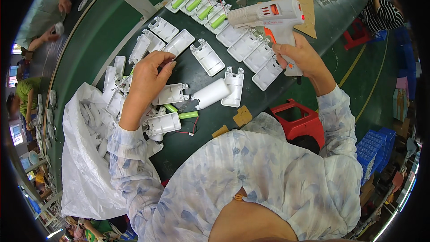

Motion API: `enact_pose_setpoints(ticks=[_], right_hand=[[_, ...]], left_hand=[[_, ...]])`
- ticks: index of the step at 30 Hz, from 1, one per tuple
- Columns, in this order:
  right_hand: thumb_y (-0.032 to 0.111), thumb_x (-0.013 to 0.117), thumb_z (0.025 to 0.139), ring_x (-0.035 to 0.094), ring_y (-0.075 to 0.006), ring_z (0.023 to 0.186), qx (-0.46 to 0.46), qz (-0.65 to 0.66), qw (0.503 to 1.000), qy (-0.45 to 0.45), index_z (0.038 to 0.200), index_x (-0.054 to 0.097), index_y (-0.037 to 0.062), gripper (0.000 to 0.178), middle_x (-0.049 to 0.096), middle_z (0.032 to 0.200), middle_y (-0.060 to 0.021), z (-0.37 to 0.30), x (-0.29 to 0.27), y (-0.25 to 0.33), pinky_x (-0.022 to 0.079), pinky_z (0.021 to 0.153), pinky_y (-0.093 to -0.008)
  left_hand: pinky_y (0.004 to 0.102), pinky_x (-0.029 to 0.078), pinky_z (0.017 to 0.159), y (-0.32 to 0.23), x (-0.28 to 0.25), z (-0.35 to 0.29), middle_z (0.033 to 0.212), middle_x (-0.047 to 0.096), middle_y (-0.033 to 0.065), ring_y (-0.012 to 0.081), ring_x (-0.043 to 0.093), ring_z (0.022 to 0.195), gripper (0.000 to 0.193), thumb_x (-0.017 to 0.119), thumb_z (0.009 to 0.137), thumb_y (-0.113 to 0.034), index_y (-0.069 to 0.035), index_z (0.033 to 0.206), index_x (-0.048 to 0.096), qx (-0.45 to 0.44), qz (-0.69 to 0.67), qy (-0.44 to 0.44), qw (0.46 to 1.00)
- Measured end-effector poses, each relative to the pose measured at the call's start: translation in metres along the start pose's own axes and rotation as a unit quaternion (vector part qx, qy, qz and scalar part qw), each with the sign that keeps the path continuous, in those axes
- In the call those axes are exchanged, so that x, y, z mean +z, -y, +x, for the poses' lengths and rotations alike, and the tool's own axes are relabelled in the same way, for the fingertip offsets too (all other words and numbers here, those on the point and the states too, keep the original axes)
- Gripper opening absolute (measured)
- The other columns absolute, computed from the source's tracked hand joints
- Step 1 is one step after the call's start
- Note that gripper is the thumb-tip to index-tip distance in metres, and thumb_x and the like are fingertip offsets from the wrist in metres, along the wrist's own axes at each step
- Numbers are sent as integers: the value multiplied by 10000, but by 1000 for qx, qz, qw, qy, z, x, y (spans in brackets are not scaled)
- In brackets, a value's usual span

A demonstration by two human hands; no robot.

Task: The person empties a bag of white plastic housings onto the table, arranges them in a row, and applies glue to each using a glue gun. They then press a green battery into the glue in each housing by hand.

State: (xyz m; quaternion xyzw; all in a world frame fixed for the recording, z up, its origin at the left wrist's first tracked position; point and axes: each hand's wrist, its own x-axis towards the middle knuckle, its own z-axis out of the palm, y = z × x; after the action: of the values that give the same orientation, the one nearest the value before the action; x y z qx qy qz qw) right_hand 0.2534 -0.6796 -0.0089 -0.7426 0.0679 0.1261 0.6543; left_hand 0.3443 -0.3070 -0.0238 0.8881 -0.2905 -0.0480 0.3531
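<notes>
My right hand [302, 56] is wrapped round the handle of a white hot glue gun [280, 13] with an orange trigger. The gun's nozzle points left, above a row of open white plastic shells [244, 46]. Over the left part of the table, my left hand [150, 78] has its thumb and forefinger bent together. Its fingertips are at the lower edge of a white shell [180, 42]; whether they pinch anything is hidden. At the far end of the row, several shells hold green battery cells [218, 21] with thin wires.
More shells [207, 57] lie scattered on the dark green table [204, 127]. A loose green cell [188, 114] lies by my left forearm. A white plastic bag [80, 152] of parts is at left. Cardboard [304, 2] lies at the far side; a red stool [300, 121] stands near right.
</notes>
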Motion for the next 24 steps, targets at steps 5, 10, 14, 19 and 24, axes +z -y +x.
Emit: enact_pose_setpoints(ticks=[5,10,14,19,24], right_hand=[[171,602,900,519,-78,559,-4,1,1000,14,1029,571,36,190,575,728,-13,4,2,9,411,531,-244],[181,643,904,531,-76,585,-12,-5,1000,-19,927,657,76,109,583,710,24,10,12,-2,419,544,-257],[114,652,884,577,-120,553,-43,71,996,-14,1096,626,32,229,613,816,-26,-7,-2,-13,457,483,-283],[109,621,871,567,-144,529,-67,87,994,28,1094,614,-3,249,627,860,-62,10,1,-20,470,472,-301],[128,610,859,570,-150,526,-85,88,992,8,1097,613,-14,277,646,871,-76,9,6,-15,469,474,-300]], left_hand=[[346,545,722,4,-10,-3,931,699,153,273,691,797,172,684,874,-83,1,1022,701,7,-1,-4,1000],[418,557,770,26,-23,-12,964,704,158,352,681,858,210,658,838,-151,-36,1005,715,22,53,-49,997],[406,549,752,-18,-74,-4,942,679,147,318,681,842,177,686,863,-126,-37,1016,697,47,57,-124,990],[372,544,714,-54,-180,-21,918,672,134,293,669,804,183,706,826,-26,-40,1008,688,154,197,-359,899],[332,524,649,-80,-305,-33,860,671,124,250,645,685,146,678,857,-27,-13,1001,700,170,318,-557,748]])
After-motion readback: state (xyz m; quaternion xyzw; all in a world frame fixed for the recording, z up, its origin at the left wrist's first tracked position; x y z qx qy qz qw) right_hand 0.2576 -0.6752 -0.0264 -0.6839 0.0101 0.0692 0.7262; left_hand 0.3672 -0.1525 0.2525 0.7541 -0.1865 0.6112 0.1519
